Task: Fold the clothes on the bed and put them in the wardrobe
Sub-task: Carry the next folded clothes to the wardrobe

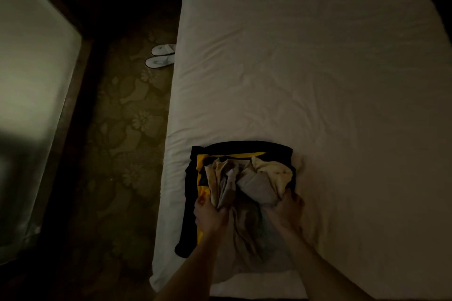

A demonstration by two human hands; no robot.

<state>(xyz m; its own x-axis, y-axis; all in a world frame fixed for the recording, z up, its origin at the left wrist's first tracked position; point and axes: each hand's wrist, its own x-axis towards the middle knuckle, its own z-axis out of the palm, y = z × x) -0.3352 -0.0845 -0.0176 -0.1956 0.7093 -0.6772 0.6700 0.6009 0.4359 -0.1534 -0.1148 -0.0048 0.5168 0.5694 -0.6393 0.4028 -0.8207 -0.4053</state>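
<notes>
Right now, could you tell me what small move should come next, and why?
Probably lift the beige garment clear: the left hand and right hand both grip it bunched and unfolded atop the black and yellow garment on the bed.

Dim, grainy view; corners dark, edges bowed.

**Slippers and patterned carpet beside the bed**

A pair of white slippers (160, 56) is lying on the floor just beside the left edge of the bed (318, 68), toes pointing left, one slipper right next to the other. A dark carpet (127, 115) with a pale floral pattern is running along that side. Farther left, a large pale panel (34, 95) in a dark frame is standing tilted in the view; it is possibly a second bed, though the dim light is making that unclear.
</notes>
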